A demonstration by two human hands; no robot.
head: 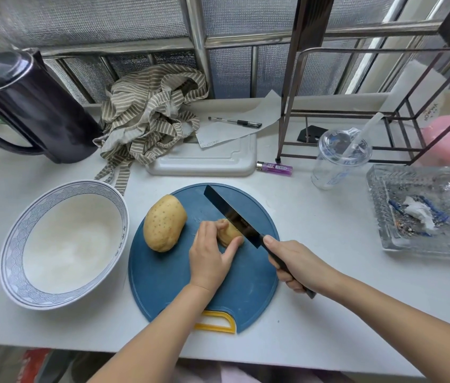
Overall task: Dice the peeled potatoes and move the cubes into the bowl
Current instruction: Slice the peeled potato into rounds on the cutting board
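Left hand: forearm enters from the bottom centre; palm down, fingers curled over the small potato, thumb along its near side; grip clamped on it.
Right hand: forearm enters from the lower right; grip wrapped tight round the black handle of the knife, one fingertip up by the heel of the blade.
Knife: the dark blade runs up and left from the hand, its edge meeting the small potato just beside the left fingers.
Potatoes: both on the blue cutting board; the large potato lies whole, left of the held one.
Bowl: on the table, left of the board, no cubes in it.
Writing: print on the purple lighter and the clear cup is too small to read.
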